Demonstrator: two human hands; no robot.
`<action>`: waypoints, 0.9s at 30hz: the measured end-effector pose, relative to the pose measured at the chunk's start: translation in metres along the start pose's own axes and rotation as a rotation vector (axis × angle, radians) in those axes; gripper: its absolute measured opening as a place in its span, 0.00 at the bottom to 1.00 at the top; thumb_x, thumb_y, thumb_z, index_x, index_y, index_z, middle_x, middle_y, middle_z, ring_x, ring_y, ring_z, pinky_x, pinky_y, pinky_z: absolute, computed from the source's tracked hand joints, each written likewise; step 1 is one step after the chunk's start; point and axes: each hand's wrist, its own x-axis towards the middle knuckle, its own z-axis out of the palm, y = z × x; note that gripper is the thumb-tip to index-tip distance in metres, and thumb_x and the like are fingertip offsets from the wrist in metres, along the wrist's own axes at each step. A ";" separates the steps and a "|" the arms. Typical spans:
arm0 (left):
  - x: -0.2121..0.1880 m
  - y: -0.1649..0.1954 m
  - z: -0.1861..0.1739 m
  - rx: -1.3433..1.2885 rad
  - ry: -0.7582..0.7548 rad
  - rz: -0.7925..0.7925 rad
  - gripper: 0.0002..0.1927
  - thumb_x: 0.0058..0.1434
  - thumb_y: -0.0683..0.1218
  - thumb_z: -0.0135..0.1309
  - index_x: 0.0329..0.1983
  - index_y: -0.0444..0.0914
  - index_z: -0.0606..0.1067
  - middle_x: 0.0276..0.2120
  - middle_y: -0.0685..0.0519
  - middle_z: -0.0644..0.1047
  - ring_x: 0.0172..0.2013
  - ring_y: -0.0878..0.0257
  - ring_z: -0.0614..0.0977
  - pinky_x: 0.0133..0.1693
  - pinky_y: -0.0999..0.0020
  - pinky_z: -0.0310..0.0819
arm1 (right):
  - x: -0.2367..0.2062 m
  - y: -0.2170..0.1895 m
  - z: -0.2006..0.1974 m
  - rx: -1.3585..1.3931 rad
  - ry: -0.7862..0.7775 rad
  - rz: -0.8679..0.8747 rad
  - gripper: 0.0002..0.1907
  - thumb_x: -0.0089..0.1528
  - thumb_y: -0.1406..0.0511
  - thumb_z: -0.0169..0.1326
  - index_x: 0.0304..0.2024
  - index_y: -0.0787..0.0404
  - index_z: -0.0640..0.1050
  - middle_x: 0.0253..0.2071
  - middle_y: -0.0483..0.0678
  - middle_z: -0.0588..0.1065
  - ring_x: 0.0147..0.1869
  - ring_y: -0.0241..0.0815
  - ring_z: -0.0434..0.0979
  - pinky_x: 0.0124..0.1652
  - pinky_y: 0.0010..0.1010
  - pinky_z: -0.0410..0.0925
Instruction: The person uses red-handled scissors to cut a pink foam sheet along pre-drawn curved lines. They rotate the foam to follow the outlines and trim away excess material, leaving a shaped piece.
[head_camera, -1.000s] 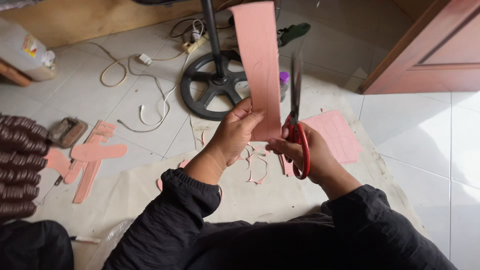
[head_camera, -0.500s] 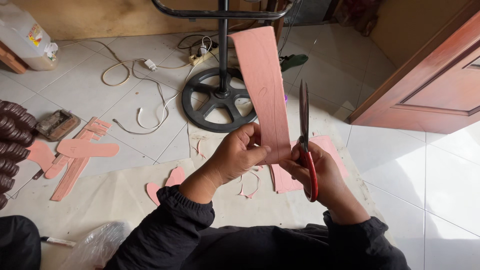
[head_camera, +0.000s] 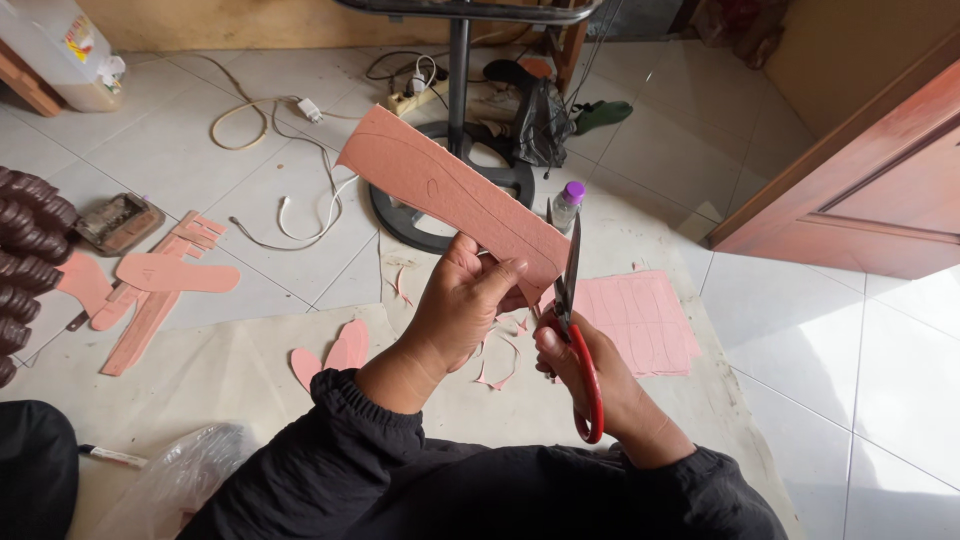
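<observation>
Head view, left hand: our left hand (head_camera: 462, 305) is closed on the lower end of a long pink strip (head_camera: 450, 190), thumb laid across its face and fingers curled behind it.

Head view, strip: we see it held up off the floor, slanting from our grip up and away to the left, with thin curved lines drawn along it; its lower right edge meets the scissor blades.

Head view, right hand: our right hand (head_camera: 590, 365) is wrapped through the handles of the red-handled scissors (head_camera: 575, 320), fingers closed firmly on them.

Head view, scissors: the dark blades point upward just right of the strip's lower corner; we cannot tell how far apart they stand.

Head view, floor under our hands: a pale sheet (head_camera: 250, 370) spread over the white tiles, with thin pink offcuts (head_camera: 495, 360) below our hands and two rounded pink cutouts (head_camera: 335, 352) just left of our forearm.

Head view, right of the scissors: a flat pink sheet (head_camera: 640, 320) marked with lines lies on the pale sheet.

Head view, left side: more pink shapes (head_camera: 165, 280) lie well apart from our hands.

Head view, behind the strip: a black round stand base (head_camera: 430, 225), a white cable (head_camera: 300, 205) and a small bottle with a purple cap (head_camera: 568, 203).
</observation>
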 end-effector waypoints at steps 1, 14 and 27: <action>-0.001 -0.001 0.002 0.011 0.006 -0.003 0.17 0.67 0.41 0.51 0.56 0.32 0.65 0.44 0.44 0.79 0.45 0.59 0.84 0.49 0.61 0.85 | -0.001 0.001 -0.003 -0.009 -0.003 -0.011 0.27 0.63 0.43 0.48 0.44 0.60 0.73 0.30 0.47 0.72 0.35 0.37 0.73 0.37 0.32 0.70; -0.005 -0.007 0.022 -0.017 0.071 -0.002 0.17 0.68 0.41 0.51 0.56 0.31 0.63 0.44 0.41 0.80 0.46 0.56 0.85 0.50 0.59 0.84 | -0.002 -0.002 -0.011 -0.081 0.058 -0.044 0.16 0.61 0.55 0.52 0.37 0.62 0.73 0.30 0.46 0.73 0.33 0.37 0.70 0.34 0.31 0.67; -0.012 -0.020 0.029 0.009 0.126 0.048 0.16 0.69 0.40 0.48 0.56 0.32 0.60 0.47 0.42 0.77 0.47 0.58 0.84 0.52 0.61 0.84 | 0.000 0.005 -0.008 -0.130 0.124 -0.069 0.09 0.54 0.63 0.51 0.30 0.62 0.69 0.27 0.45 0.68 0.31 0.37 0.67 0.32 0.32 0.67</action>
